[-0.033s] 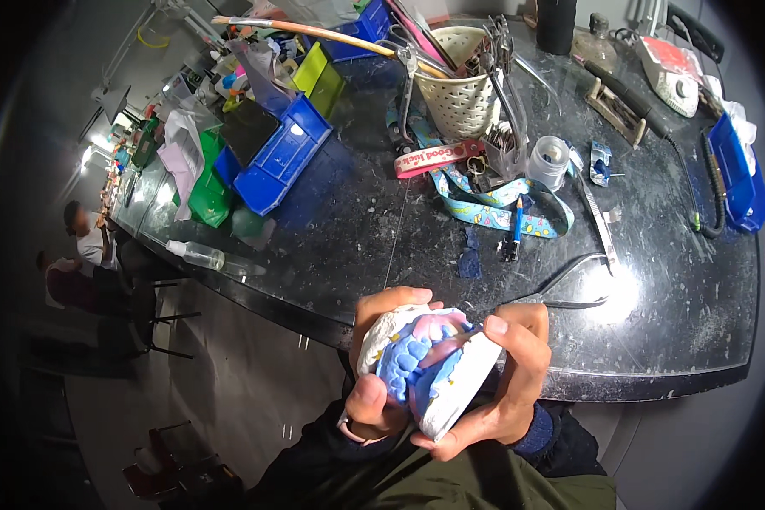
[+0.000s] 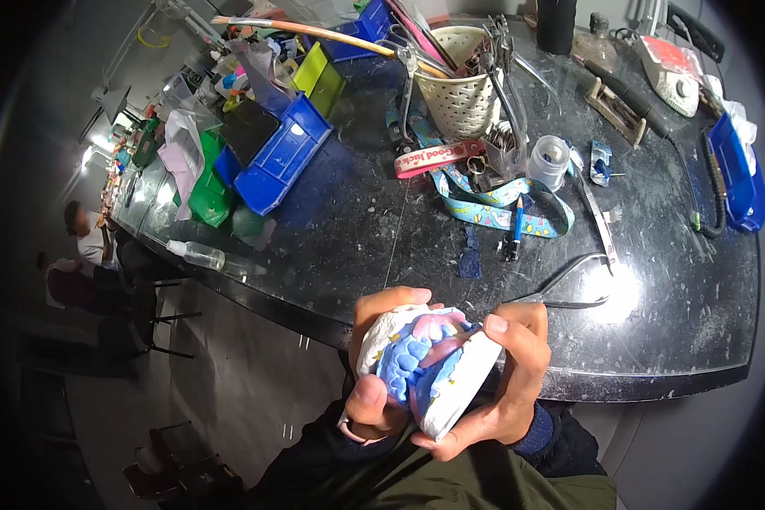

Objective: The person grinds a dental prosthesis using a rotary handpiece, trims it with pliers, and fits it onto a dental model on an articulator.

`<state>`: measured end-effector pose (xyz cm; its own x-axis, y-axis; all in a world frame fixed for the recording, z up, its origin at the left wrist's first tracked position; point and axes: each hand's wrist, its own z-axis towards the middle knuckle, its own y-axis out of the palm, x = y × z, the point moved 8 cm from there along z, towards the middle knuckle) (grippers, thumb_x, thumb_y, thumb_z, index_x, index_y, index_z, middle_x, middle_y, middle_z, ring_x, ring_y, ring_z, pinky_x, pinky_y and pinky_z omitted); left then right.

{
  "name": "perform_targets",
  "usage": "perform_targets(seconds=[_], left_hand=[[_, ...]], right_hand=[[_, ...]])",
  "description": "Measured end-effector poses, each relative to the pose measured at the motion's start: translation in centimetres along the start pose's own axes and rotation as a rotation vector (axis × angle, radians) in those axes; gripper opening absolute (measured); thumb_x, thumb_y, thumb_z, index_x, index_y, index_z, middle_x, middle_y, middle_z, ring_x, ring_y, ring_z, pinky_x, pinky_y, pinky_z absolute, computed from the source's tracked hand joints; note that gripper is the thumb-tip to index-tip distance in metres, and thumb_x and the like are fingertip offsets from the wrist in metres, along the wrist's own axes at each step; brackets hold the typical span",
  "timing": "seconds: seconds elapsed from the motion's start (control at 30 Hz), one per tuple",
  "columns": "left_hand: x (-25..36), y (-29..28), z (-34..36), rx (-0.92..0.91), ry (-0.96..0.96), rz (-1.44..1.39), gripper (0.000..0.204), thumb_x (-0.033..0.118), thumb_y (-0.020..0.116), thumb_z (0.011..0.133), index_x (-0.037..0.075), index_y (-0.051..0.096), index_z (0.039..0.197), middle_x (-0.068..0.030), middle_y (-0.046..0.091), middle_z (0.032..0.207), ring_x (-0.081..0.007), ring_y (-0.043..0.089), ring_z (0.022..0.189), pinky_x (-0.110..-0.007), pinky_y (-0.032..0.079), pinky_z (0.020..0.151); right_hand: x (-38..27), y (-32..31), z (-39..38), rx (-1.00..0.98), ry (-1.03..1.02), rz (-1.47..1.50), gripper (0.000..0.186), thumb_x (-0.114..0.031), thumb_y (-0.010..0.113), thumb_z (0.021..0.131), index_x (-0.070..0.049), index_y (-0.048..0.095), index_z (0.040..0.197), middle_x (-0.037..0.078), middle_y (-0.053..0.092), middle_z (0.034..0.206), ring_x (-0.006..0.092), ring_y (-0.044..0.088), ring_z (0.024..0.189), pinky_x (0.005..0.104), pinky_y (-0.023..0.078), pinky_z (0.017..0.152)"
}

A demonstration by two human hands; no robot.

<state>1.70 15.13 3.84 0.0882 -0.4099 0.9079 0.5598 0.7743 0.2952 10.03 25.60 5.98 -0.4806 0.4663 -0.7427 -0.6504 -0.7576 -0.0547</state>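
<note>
Both my hands hold a dental model (image 2: 404, 361) at the table's front edge, made of white plaster with blue teeth and pink parts along the middle. My left hand (image 2: 371, 374) grips its left side, thumb pressed near the blue teeth and fingers curled over the top. My right hand (image 2: 518, 382) is wrapped round the right white half, with fingertips at its upper and lower ends. Just beyond the hands lie bent metal forceps (image 2: 561, 289), a blue pencil-like tool (image 2: 518, 221) and a scrap of dark blue material (image 2: 469, 263).
On the dark table (image 2: 340, 255) stand a tool-filled white basket (image 2: 450, 102), blue bins (image 2: 280, 161), a green bin (image 2: 208, 204), a cup (image 2: 548, 161), lanyards (image 2: 459, 187), a clear bottle (image 2: 195, 253) and a corded device (image 2: 671, 85). Two people (image 2: 89, 234) are at the far left, beside chairs.
</note>
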Motion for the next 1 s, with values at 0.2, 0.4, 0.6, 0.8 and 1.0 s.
perform_targets(seconds=[0.2,0.4,0.6,0.8,1.0], left_hand=[[0.7,-0.9,0.0,0.185,0.053,0.067,0.064,0.052,0.029,0.084,-0.006,0.047,0.103,-0.0177,0.049,0.104,-0.0278,0.060,0.082,-0.038,0.052,0.070],[-0.4,-3.7,0.1,0.439,-0.086,-0.142,0.065,0.058,0.030,0.082,0.001,0.038,0.113,-0.0159,0.053,0.073,-0.0269,0.053,0.066,-0.051,0.046,0.082],[1.1,-3.2,0.6,0.443,0.112,-0.189,0.043,0.006,0.064,0.072,-0.005,0.041,0.107,-0.0128,0.053,0.073,-0.0204,0.056,0.069,-0.048,0.053,0.072],[1.2,-3.1,0.2,0.553,0.034,-0.349,0.036,-0.003,0.059,0.073,-0.005,0.042,0.105,-0.0123,0.052,0.075,-0.0184,0.056,0.068,-0.047,0.053,0.073],[0.0,-3.0,0.0,0.499,-0.029,-0.435,0.030,0.019,0.049,0.085,-0.002,0.044,0.106,-0.0126,0.051,0.073,-0.0220,0.056,0.073,-0.048,0.051,0.072]], right_hand=[[-0.4,-0.6,-0.5,0.025,-0.067,0.029,0.092,-0.045,0.086,0.041,-0.008,0.047,0.115,0.010,0.039,0.087,0.0173,0.044,0.068,0.0279,0.037,0.055],[0.3,-0.4,-2.0,0.037,-0.073,0.048,0.095,-0.035,0.088,0.047,-0.008,0.034,0.120,0.014,0.038,0.091,0.0138,0.050,0.062,0.0218,0.042,0.048],[0.5,-0.8,-1.9,0.125,-0.167,0.148,0.090,-0.034,0.087,0.052,-0.014,0.033,0.122,0.016,0.041,0.093,0.0144,0.050,0.062,0.0209,0.041,0.046],[0.3,-1.3,-1.5,0.191,-0.084,0.148,0.033,-0.017,0.043,0.090,-0.015,0.037,0.122,0.021,0.047,0.085,0.0284,0.057,0.061,0.0377,0.055,0.049],[-0.2,-1.4,-1.2,0.194,-0.028,0.111,0.033,-0.020,0.042,0.091,-0.016,0.036,0.123,0.020,0.047,0.085,0.0275,0.057,0.058,0.0350,0.056,0.048]])
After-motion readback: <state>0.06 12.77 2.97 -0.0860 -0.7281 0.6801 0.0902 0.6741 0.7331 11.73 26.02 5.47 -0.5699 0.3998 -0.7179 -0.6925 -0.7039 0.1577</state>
